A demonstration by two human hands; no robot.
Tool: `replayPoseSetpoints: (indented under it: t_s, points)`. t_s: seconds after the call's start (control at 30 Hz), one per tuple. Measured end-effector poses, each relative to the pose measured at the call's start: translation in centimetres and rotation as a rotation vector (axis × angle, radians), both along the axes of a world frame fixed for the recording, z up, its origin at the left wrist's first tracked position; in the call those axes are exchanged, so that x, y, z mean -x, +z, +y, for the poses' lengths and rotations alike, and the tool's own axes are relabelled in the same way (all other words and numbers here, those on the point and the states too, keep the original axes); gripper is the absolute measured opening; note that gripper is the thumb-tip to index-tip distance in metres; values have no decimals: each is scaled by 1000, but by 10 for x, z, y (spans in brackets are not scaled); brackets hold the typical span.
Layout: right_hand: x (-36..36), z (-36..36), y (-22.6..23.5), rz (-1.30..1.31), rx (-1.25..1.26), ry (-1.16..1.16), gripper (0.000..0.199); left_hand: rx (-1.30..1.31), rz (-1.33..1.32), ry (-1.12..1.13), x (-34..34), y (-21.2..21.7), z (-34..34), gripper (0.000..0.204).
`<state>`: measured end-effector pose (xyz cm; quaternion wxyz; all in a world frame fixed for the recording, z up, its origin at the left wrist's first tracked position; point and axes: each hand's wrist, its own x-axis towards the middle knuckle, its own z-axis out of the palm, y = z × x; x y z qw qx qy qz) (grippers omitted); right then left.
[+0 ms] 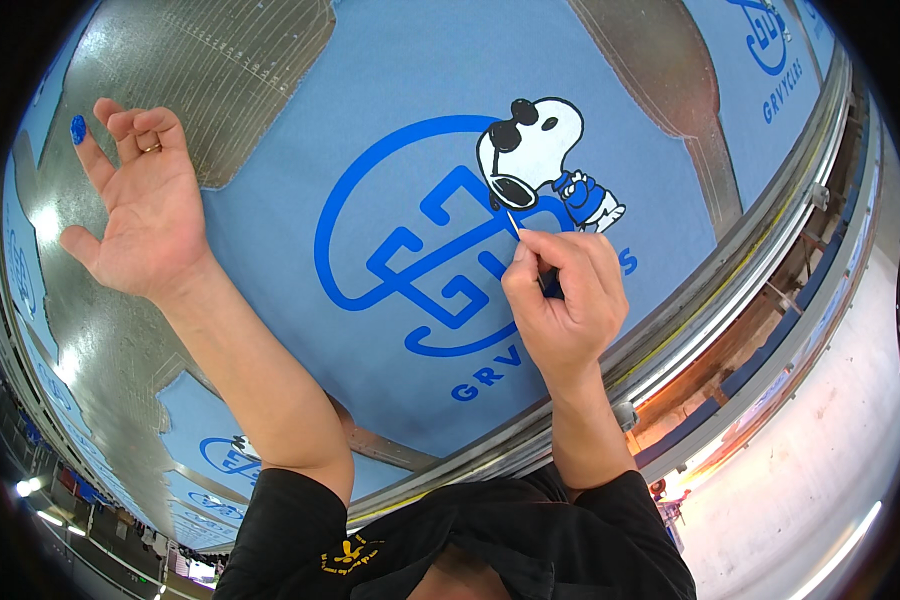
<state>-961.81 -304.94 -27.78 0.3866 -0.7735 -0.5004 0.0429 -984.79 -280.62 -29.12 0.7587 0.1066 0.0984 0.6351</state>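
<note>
- Long metal printing table (pixel 120 330) is seen under the hands, with light-blue fabric panels laid along it; a rail (pixel 730 290) runs down the right edge, and a pale floor lies beyond.
- Right hand (pixel 567 295) is closed in a pinch on a thin white stick or fine brush (pixel 513 222); its tip is set at the blue print just below the cartoon dog (pixel 532 150).
- Left hand (pixel 135 195) is held open and raised off the fabric, gripping nothing; blue ink (pixel 78 129) is smeared on one fingertip, and a ring (pixel 150 147) is worn.
- Blue emblem print (pixel 420 250) lies in the middle of the light-blue fabric panel (pixel 390 60), directly under the right hand.
- Step judged: touch-up of the print edge by the dog figure.
- Next move calls for a steady, light tip, kept within the printed line; the inked left finger is best kept off the cloth.
</note>
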Motion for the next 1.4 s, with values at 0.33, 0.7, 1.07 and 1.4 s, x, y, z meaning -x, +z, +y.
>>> replayPoseSetpoints:
  t_s: [0.33, 0.7, 1.07, 1.4]
  points:
    - [0, -2, -1, 6, 16, -15, 26, -2, -6, -3, -1, 0, 0, 89]
    - [1, -4, 0, 29, 32, -34, 25, -2, 1, -3, 0, 0, -1, 89]
    - [0, -3, -1, 18, 23, -11, 25, 5, 0, -6, -2, 0, -1, 90]
    - [1, 2, 4, 36, -88, 138, 17, 16, -12, 9, -4, 3, -1, 90]
